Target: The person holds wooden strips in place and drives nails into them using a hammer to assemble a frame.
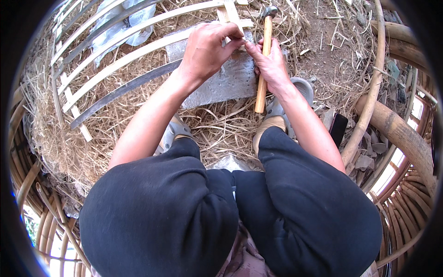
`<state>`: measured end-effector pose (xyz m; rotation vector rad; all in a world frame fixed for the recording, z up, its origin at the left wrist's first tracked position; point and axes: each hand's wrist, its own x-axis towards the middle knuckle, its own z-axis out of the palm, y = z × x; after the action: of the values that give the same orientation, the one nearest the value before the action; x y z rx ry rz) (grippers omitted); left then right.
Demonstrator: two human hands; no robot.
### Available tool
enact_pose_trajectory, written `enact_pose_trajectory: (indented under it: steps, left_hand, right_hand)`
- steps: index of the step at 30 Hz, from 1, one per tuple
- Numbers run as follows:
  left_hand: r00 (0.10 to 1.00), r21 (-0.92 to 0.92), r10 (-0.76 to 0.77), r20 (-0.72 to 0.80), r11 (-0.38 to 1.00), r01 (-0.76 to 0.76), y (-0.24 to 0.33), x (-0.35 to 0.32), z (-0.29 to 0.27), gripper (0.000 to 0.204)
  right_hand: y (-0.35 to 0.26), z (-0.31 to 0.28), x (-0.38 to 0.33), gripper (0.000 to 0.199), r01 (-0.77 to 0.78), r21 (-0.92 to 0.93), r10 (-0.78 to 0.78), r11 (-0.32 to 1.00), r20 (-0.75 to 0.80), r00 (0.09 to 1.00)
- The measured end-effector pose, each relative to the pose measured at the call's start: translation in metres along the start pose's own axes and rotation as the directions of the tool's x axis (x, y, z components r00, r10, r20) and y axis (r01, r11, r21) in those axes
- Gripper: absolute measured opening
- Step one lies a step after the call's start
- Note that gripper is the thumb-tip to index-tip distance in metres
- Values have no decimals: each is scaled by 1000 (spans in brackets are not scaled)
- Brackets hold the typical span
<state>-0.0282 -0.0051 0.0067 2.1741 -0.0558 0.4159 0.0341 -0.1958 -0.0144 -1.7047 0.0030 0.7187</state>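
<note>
My right hand (273, 69) is closed around a hammer (263, 87), its wooden handle pointing toward me and its dark metal head away. The thumb of that hand reaches over to the fingertips of my left hand (206, 53). Both sets of fingertips nearly meet just above the slat joint. My left hand is pinched; whatever lies between its fingers is too small or hidden to name. Beneath the hands rests a grey block (226, 83) on straw. A frame of pale and dark bamboo slats (134, 56) stretches left from the block, its near joint partly hidden by my left hand.
Dry straw (226, 122) covers the ground around my grey clogs (302, 92). A crumpled clear plastic bag (138, 30) lies under the slats. Right of me are a black phone-like object (338, 129) and thick bamboo poles (397, 127). Woven bamboo walls curve along both sides.
</note>
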Motion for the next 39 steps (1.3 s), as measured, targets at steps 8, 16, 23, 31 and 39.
enact_pose_trajectory:
  steps: [8,16,23,31,39]
  left_hand:
    - [1000,-13,5,-11,1000,-5,-1,0,2,13]
    - [999,19,31,-11,999,-30,-1,0,1,12]
    - [999,-7,-39,28,999,39,-3,2,3,17]
    - [997,12,-71,3,997,71,-1,1,4,18]
    - [996,-26,-78,33,997,79,-2,3,2,15]
  right_hand:
    - [-3,-5,-2,55,-27,66,25,997,38,999]
    - [-5,-3,-3,56,-51,71,49,996,28,998]
    - [-10,-1,-4,55,-83,48,83,995,12,997]
    - [-8,-2,-2,49,-41,-40,41,998,4,999]
    - [-4,-1,1,50,-43,-69,42,997,-14,999]
